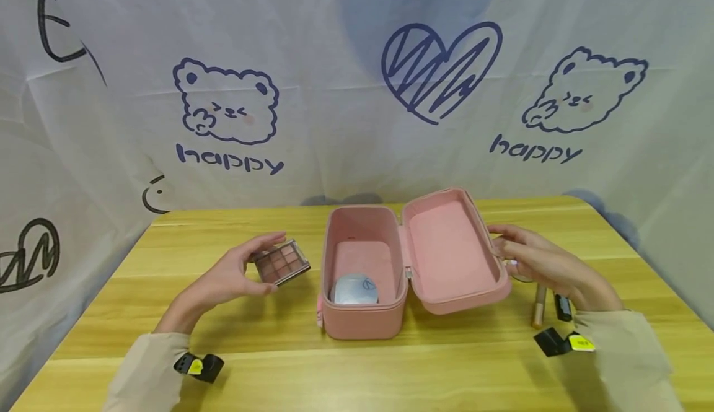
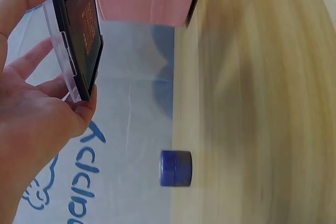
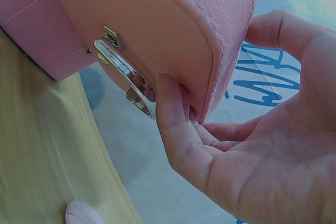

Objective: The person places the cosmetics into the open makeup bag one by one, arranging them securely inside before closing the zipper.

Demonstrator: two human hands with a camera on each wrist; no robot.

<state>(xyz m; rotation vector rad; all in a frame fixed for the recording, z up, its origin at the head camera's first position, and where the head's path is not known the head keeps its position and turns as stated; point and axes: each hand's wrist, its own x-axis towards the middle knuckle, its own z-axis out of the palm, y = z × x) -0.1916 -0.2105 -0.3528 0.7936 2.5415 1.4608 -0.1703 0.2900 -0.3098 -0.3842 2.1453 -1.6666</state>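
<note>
Silvery compact (image 1: 354, 290) inside pink case (image 1: 364, 323)

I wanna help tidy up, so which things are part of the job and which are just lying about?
Part of the job, it seems:
palette, held in the left hand
pink case, its lid held by the right hand
silvery compact, inside the case

Apparently just lying about:
tan tube
small black item
small blue container
</note>
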